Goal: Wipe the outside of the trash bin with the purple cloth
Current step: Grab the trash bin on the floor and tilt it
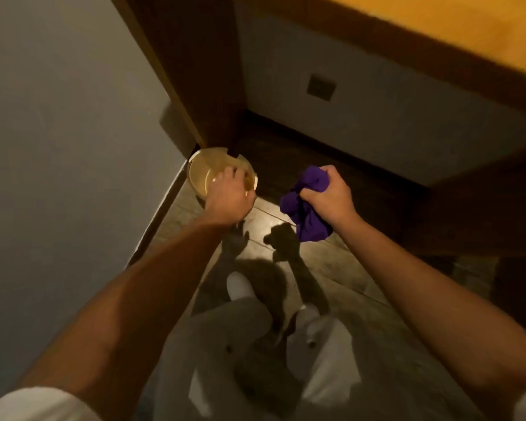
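Note:
A small round tan trash bin (205, 170) stands on the floor in the corner where the grey wall meets a dark wooden panel. My left hand (230, 197) reaches over its near right rim, fingers curled down at the rim; whether they grip it is hidden by the hand itself. To the right, my right hand (328, 192) is closed on a bunched purple cloth (304, 208), which hangs above the floor, apart from the bin.
A grey wall (58, 132) runs along the left with a dark skirting. A dark wooden panel (201, 71) rises behind the bin. A wooden ledge (438, 56) overhangs at the right above a wall socket (321, 87). My feet (240, 288) stand on the wooden floor.

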`<state>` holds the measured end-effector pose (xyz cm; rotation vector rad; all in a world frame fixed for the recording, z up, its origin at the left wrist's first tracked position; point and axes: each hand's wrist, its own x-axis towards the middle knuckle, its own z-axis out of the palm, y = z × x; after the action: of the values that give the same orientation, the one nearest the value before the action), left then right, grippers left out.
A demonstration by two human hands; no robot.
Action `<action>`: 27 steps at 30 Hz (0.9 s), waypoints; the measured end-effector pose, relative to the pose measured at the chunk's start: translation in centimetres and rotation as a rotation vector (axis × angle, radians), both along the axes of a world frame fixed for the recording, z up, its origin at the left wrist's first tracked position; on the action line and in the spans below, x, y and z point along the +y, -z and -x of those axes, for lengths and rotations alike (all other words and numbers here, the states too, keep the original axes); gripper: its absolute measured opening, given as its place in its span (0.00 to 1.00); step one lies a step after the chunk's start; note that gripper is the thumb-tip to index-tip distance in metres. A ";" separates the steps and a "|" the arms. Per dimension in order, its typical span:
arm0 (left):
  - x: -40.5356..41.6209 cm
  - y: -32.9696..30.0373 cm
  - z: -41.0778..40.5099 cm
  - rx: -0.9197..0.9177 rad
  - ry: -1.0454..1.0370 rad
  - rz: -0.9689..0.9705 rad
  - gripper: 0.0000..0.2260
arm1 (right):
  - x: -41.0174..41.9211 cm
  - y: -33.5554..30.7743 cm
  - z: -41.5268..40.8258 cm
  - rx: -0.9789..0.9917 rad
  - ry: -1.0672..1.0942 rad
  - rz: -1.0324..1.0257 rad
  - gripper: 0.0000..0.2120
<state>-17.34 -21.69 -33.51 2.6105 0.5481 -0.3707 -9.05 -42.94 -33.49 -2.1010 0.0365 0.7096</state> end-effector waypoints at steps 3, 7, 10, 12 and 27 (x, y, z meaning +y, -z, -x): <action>1.5 6.8 -2.8 0.027 0.106 -0.116 0.24 | 2.2 6.4 -1.9 -0.029 -0.065 0.010 0.23; 3.1 17.6 -5.3 0.005 0.201 -0.280 0.21 | 6.2 17.3 -4.8 -0.115 -0.090 0.055 0.15; 3.4 23.8 -6.2 -0.067 0.183 -0.330 0.21 | 7.9 23.9 -6.7 -0.072 -0.087 0.133 0.13; 3.5 27.6 -6.3 -0.111 0.173 -0.316 0.21 | 8.4 27.8 -7.7 -0.003 -0.075 0.169 0.16; 6.2 33.5 -4.8 -0.467 -0.042 -0.080 0.10 | 8.8 37.0 -7.8 0.060 0.088 -0.058 0.19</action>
<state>-12.56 -15.46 -67.02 2.6287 0.4583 0.2767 -1.27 -34.15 -70.46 -2.0098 0.1389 0.7123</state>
